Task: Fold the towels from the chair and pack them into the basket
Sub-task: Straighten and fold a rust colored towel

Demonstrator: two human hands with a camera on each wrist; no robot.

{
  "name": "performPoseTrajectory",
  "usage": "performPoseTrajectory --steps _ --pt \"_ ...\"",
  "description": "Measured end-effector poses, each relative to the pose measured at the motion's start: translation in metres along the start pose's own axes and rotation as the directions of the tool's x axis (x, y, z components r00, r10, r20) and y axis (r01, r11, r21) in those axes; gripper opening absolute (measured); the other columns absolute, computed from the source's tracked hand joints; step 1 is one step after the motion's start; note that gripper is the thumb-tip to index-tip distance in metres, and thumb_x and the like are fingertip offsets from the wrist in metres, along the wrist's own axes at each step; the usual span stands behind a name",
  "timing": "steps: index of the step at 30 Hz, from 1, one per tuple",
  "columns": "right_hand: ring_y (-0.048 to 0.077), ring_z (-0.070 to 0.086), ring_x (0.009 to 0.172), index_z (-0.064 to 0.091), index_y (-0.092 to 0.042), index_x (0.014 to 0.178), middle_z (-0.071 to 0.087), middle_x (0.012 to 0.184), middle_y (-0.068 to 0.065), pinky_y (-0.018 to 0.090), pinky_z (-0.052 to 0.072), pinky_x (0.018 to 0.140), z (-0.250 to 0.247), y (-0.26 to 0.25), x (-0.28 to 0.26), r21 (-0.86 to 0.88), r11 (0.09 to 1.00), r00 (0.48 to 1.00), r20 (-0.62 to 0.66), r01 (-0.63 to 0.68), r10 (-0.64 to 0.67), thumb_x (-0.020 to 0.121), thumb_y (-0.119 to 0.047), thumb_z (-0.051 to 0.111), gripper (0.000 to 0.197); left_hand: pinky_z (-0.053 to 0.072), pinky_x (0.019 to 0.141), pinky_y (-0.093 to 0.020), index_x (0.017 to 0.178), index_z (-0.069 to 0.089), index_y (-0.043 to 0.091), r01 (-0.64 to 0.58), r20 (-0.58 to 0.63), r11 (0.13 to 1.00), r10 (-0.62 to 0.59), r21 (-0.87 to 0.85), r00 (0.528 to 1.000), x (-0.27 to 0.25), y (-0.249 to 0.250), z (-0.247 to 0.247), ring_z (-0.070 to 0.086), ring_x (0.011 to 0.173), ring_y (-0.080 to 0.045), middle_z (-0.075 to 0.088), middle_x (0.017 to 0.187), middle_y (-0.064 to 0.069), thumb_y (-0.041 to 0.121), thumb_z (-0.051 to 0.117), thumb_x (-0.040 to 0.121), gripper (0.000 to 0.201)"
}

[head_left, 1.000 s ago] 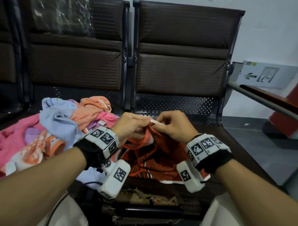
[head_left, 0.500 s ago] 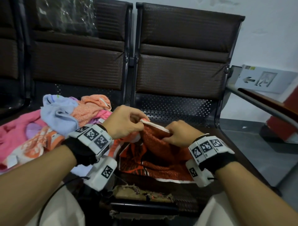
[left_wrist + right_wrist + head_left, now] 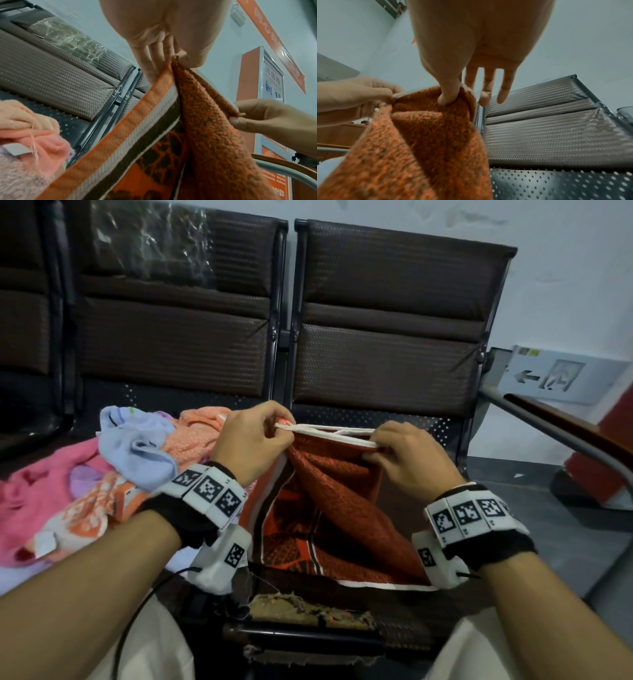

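Note:
An orange and brown patterned towel point(image 3: 329, 505) with a white hem hangs in front of me over the right chair seat. My left hand point(image 3: 253, 440) pinches one top corner of its white edge; my right hand point(image 3: 404, 457) pinches the edge further right, so the hem runs taut between them. In the left wrist view the left hand point(image 3: 178, 56) pinches the orange towel point(image 3: 205, 121) at its striped border. The right wrist view has the thumb of my right hand point(image 3: 453, 94) pressed into the orange towel point(image 3: 428, 135). No basket is in view.
A heap of unfolded towels point(image 3: 102, 474), pink, light blue and peach, lies on the left chair seat. Dark brown chair backs point(image 3: 383, 337) stand behind. A metal armrest point(image 3: 555, 433) runs at the right. The seat's front edge point(image 3: 308, 611) is torn.
My hands have lifted and drawn apart, the right moving rightward, stretching the towel's white top edge out between them. The towel now hangs more spread.

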State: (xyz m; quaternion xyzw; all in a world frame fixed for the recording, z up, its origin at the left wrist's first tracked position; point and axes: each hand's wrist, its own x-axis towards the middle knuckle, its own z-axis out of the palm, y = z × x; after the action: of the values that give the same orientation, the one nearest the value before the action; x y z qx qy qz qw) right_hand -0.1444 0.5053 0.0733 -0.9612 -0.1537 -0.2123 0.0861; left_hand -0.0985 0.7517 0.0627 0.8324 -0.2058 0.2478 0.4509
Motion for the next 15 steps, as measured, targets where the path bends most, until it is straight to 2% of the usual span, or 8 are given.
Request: performPoseTrajectory --steps 2,4,7,9,12,15 --pt "0.022 0.057 0.098 0.063 -0.023 0.099 0.061 0.103 -0.007 0.038 0.042 0.085 -0.001 0.003 -0.002 -0.09 0.996 0.998 0.064 -0.007 0.012 0.087 -0.038 0.061 0.02 0.042 0.058 -0.013 0.077 0.063 0.034 -0.011 -0.02 1.0 0.01 -0.028 1.0 0.001 0.002 0.003 0.056 0.055 0.0 0.063 0.061 0.012 0.029 0.052 0.069 0.015" --pt "0.021 0.059 0.099 0.062 -0.023 0.101 0.062 0.102 -0.005 0.037 0.043 0.086 -0.005 0.003 -0.005 -0.069 0.996 0.995 0.082 -0.052 0.058 0.087 -0.034 0.062 0.018 0.043 0.062 -0.013 0.079 0.063 0.033 -0.001 -0.022 0.999 0.0 -0.052 1.0 0.0 0.008 0.006 0.056 0.059 0.001 0.064 0.066 0.013 0.028 0.052 0.07 0.014" --pt "0.022 0.062 0.092 0.067 -0.019 0.094 0.068 0.094 0.001 0.034 0.046 0.081 -0.02 -0.002 -0.007 0.105 0.984 0.989 -0.01 -0.143 0.144 0.085 -0.024 0.066 0.01 0.045 0.066 -0.02 0.078 0.063 0.031 0.05 -0.035 0.994 -0.054 -0.096 0.998 -0.003 0.018 0.008 0.058 0.065 -0.001 0.065 0.071 0.011 0.023 0.056 0.074 0.012" --pt "0.025 0.062 0.089 0.072 -0.015 0.091 0.069 0.09 0.005 0.032 0.043 0.079 -0.034 -0.004 -0.004 0.128 0.979 0.983 -0.067 -0.16 0.169 0.082 -0.019 0.07 0.01 0.046 0.067 -0.023 0.078 0.063 0.03 0.055 -0.048 0.994 -0.06 -0.092 0.997 0.0 0.028 0.004 0.058 0.067 -0.002 0.065 0.072 0.01 0.019 0.058 0.076 0.013" --pt "0.026 0.063 0.085 0.076 -0.014 0.09 0.069 0.087 0.009 0.028 0.042 0.08 -0.058 -0.011 0.001 0.195 0.964 0.963 -0.164 -0.182 0.215 0.077 -0.015 0.075 0.013 0.048 0.074 -0.026 0.08 0.065 0.024 0.041 -0.056 0.994 -0.047 -0.102 0.997 0.01 0.052 -0.008 0.062 0.073 -0.01 0.067 0.077 0.005 0.013 0.057 0.079 0.013" --pt "0.02 0.06 0.084 0.074 -0.013 0.094 0.063 0.091 0.01 0.016 0.039 0.079 -0.09 -0.022 0.008 0.256 0.951 0.931 -0.27 -0.176 0.245 0.075 -0.004 0.073 0.021 0.045 0.08 -0.025 0.086 0.064 0.019 0.031 -0.031 0.994 -0.034 -0.107 0.999 0.024 0.083 -0.027 0.063 0.084 -0.015 0.068 0.085 0.001 0.011 0.053 0.084 0.014"
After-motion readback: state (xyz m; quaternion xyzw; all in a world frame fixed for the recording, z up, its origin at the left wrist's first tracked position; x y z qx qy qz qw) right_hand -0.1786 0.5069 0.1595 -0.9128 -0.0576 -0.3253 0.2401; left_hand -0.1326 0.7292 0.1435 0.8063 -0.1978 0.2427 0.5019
